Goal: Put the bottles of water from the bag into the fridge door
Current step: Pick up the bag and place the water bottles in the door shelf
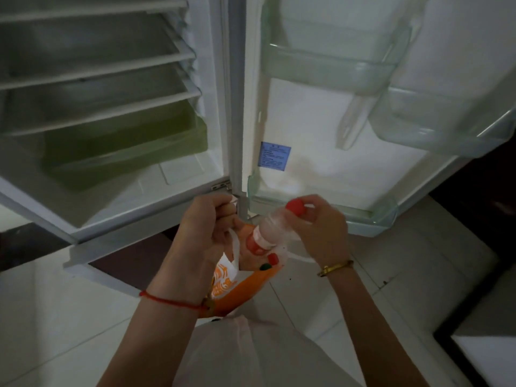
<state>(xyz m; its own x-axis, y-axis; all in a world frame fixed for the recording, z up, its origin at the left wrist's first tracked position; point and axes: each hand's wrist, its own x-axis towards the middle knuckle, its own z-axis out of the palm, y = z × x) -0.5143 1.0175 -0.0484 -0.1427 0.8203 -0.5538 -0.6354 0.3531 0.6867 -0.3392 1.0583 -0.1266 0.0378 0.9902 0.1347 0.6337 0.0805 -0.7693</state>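
Observation:
My right hand [318, 227] grips a clear water bottle [265, 236] with a red cap and a red-and-white label, held tilted just above the bag's mouth. An orange-and-white plastic bag [234, 286] hangs below, and my left hand [206, 230] is closed on its white handle. Inside the bag I see the red and green caps of more bottles [269, 261]. The fridge stands open in front of me. Its door's lowest clear shelf [371, 216] lies just beyond my right hand and looks empty.
Two more clear door shelves [335, 68] sit higher up on the door. The fridge body at left holds white shelves and a green drawer [125, 152]. The floor is pale tile. A dark cabinet edge [474, 317] is at the lower right.

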